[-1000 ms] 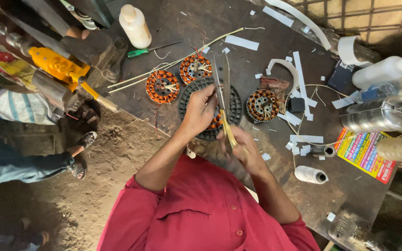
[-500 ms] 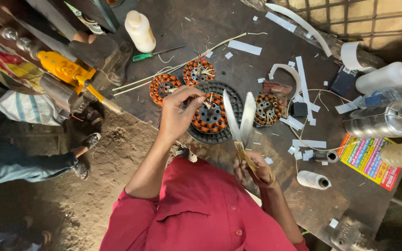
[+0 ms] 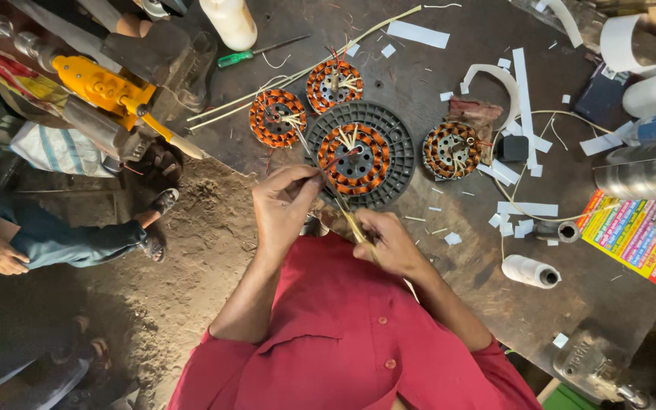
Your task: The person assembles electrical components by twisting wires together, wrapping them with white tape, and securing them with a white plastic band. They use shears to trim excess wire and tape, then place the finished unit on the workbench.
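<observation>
Nearest me, my right hand [image 3: 390, 241] is closed around a bundle of thin yellowish strips [image 3: 352, 224] at the bench's near edge; my left hand [image 3: 284, 203] sits just beside it, fingertips pinched on a fine wire [image 3: 328, 165] running up to the coil; beyond both hands the copper-wound stator [image 3: 355, 159] lies flat on a round black grille [image 3: 400, 144]; farther out two more wound stators [image 3: 277, 118] rest left of it, another [image 3: 452, 149] to its right; white paper strips [image 3: 524, 87] scatter over the dark workbench [image 3: 449, 68]; a white thread spool [image 3: 528, 271] lies right of my right hand; far off, a green-handled screwdriver [image 3: 256, 52] beside a white bottle [image 3: 229, 21].
</observation>
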